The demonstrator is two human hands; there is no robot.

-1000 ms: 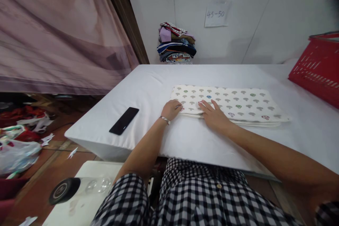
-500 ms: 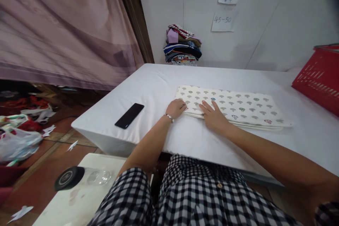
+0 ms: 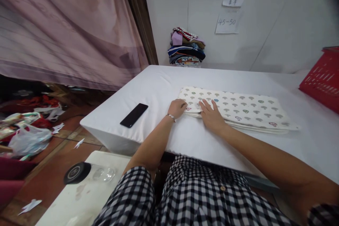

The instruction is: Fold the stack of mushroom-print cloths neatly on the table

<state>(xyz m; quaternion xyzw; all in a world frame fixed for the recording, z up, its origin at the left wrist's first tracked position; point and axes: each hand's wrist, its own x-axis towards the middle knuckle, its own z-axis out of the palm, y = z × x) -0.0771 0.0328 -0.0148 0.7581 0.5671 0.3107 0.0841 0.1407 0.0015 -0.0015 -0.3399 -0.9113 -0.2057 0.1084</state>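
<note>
A folded white cloth (image 3: 251, 107) with a grey mushroom print and a few coloured ones lies in a long flat strip on the white-covered table (image 3: 159, 84). My left hand (image 3: 178, 108), with a bracelet at the wrist, is closed at the cloth's near left corner, its fingers gripping the edge. Just to its right, my right hand (image 3: 210, 113) rests on the cloth's near edge with its fingers spread and flat. Several layers show along the near edge.
A black phone (image 3: 134, 115) lies left of my arms. Folded clothes (image 3: 186, 47) are stacked beyond the far edge. A red basket (image 3: 321, 77) stands at the right. A white stool (image 3: 87, 190) at the lower left bears a black-lidded clear container (image 3: 104, 174).
The view has shifted slightly, so the scene sits a little further right. My right hand has moved slightly left along the cloth, nearer my left hand.
</note>
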